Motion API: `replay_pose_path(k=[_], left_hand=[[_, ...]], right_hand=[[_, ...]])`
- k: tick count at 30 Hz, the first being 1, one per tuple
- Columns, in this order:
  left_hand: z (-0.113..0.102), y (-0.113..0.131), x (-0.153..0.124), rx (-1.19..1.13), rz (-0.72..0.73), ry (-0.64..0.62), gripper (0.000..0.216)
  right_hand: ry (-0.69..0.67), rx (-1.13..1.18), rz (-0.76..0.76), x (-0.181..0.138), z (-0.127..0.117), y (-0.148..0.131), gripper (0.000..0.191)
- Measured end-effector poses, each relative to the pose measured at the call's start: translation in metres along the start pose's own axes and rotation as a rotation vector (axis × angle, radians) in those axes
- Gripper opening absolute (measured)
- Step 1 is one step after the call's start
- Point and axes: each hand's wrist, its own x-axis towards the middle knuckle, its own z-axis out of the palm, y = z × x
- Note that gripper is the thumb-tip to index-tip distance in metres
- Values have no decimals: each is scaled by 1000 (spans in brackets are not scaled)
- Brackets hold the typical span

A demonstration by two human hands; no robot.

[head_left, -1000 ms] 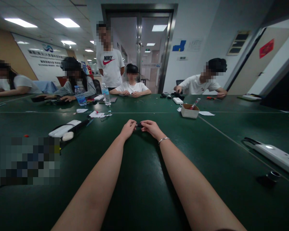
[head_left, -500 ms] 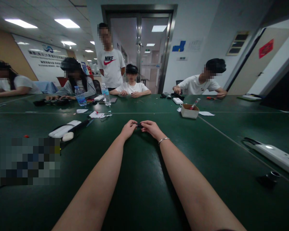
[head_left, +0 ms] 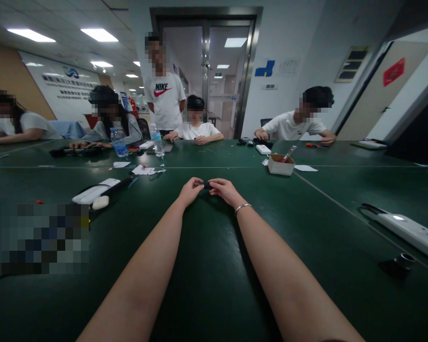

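Note:
Both my arms reach forward over the dark green table [head_left: 214, 266]. Between my fingertips is a small black object [head_left: 206, 185], too small and too covered by fingers to name. My left hand [head_left: 191, 191] pinches its left end, where a bright spot shows. My right hand [head_left: 224, 190] pinches the right end between thumb and fingers; a silver bangle sits on that wrist. The object is close to the tabletop, but whether it touches cannot be made out.
White power strips lie at the left [head_left: 97, 191] and the right [head_left: 410, 232]. A dark cylinder with a metal rim [head_left: 403, 260] is at the right. Farther off are a small box [head_left: 281, 165], water bottles [head_left: 157, 141] and paper scraps [head_left: 144, 170]. Several people are across the table.
My hands stay in nearly the same place, with the black object turned slightly between the fingers. Across the table, a seated person's hand has moved to the left.

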Motion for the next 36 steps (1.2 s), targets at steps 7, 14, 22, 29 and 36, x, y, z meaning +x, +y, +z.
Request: replay_pose_path(k=[7,14,22,29,36], left_hand=[[1,-3,2,-26,1,-7,20],[-1,-1,1,5,25,-4,22],[0,7,-2,-75,-14,-84,21],[0,4,-1,-61,-8,-113,23],[1,-3,2,-44,6,-100,26]], right_hand=[[-16,23,-7,1,-2,2,10],[-12,8,2,2,-2,2,10],[-24,10,-4,2,-2,3,10],[-37,12,-9,3,-2,4,9],[-27,17,-15,5,-2,6,10]])
